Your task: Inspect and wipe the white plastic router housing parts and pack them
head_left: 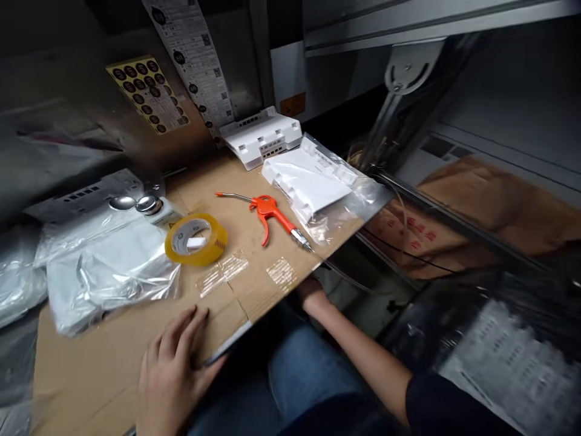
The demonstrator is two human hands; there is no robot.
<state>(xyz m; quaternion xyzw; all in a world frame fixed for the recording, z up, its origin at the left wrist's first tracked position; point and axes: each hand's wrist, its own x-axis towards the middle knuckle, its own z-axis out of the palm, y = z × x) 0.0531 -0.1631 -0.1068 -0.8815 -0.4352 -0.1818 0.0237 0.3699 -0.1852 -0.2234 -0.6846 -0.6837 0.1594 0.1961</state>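
From where I stand, I see the person's left hand (pixel 167 363) lying palm down on a brown cardboard sheet (pixel 100 375). Its fingers are a little apart, with the thumb by the edge, and it holds nothing. The right hand (pixel 312 292) goes under the cardboard's edge, so I can't tell if it grips anything.

The cardboard lies flat in front of the person. On it are a yellow tape roll (pixel 216 237), with tiny print inside its ring, and an orange air gun (pixel 267 208). Behind them sit a white plastic case (pixel 263 136) and a bagged white case (pixel 313 181).

At the back there's a yellow sticker sheet (pixel 136 82) with dark round stickers. Beside it hangs a long label strip (pixel 195 57) with black circles and square codes. Brown wrapping (pixel 385 233) down on the right has red writing. All those words are too small or blurry to read.
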